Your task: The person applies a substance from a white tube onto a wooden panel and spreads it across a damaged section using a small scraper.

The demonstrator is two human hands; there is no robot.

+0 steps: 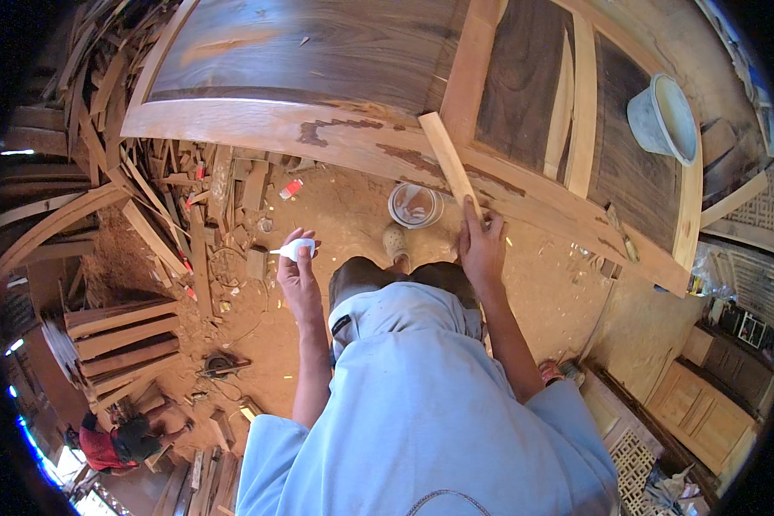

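Observation:
My left hand point(301, 284), at mid-left, is closed on a small white object point(300, 248) with a thin pale piece sticking out to the left. My right hand point(483, 249) grips the lower end of a light wood strip point(445, 155), which slants up across the edge of a large wooden panel point(318, 52). The panel has dark boards in a paler frame, with irregular brown patches along the near rail. A grey bucket point(660, 116) and a thin tool point(621, 230) sit at its right side.
A white bucket point(426, 215) is on the dirt floor beneath the panel's edge. Piled offcuts point(103, 138), stacked boards point(125, 335) and a power tool point(219, 364) are at left. A person in red point(101, 447) is at lower left. Wooden cabinet doors point(688, 404) stand at right.

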